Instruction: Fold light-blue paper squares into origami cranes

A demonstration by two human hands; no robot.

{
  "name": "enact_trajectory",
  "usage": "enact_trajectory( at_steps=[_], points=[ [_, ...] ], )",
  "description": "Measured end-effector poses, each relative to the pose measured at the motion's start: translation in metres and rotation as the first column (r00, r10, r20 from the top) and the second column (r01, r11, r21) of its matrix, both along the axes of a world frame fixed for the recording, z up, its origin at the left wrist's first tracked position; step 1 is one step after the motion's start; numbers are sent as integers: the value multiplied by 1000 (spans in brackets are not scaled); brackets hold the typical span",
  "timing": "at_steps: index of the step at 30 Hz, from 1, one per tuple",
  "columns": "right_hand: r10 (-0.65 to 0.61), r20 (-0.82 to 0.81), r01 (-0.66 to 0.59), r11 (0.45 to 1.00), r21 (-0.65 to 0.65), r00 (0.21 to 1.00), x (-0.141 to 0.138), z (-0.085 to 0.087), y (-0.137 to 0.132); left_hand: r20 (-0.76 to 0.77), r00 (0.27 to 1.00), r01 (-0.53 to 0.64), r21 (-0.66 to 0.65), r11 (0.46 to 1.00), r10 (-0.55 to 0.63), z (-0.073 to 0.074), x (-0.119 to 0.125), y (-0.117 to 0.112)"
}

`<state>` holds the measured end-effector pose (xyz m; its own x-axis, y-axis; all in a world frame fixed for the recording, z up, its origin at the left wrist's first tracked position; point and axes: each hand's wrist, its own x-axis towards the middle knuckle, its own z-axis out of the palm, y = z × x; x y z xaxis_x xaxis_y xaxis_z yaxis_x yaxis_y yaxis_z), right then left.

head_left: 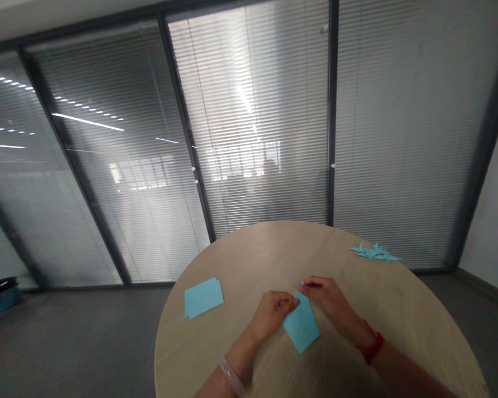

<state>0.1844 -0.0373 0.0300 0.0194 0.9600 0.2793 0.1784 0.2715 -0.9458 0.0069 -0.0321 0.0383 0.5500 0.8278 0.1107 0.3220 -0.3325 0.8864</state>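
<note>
A blue sheet of folded paper (pixel 302 326) lies at an angle on the round wooden table (pixel 269 254), its narrow end pointing away from me. My left hand (pixel 271 312) pinches the left edge close to that narrow end, thumb and fingers together. At the far tip, my right hand (pixel 326 296) has its fingertips closed on the paper. The two hands are a short gap apart. A pale bracelet circles my left wrist and a red band my right one. The fingertips cover part of the upper corner.
A stack of blue paper sheets (pixel 203 298) lies to the left on the table. Near the far right edge sits a pile of folded blue paper pieces (pixel 374 252). Glass panels with blinds (pixel 253 110) stand behind the table. A dark-topped bag-like item (pixel 0 296) is on the floor at far left.
</note>
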Motion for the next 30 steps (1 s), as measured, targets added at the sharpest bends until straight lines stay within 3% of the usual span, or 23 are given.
enact_trajectory(
  at_steps=[9,15,24,30],
  points=[
    [3,-87,-6,999,-35,996,0,6,-4,6,1000,-28,-6,1000,28,5,0,-2],
    [-145,-233,140,989,-35,962,9,7,-3,75,996,-48,-106,993,56,7,3,-6],
    [-203,-228,211,978,11,952,11,2,-1,72,989,-110,-201,973,127,4,7,-8],
    [-193,-336,198,980,-21,922,12,5,-1,-24,985,-170,-48,984,169,3,1,-6]
  ],
)
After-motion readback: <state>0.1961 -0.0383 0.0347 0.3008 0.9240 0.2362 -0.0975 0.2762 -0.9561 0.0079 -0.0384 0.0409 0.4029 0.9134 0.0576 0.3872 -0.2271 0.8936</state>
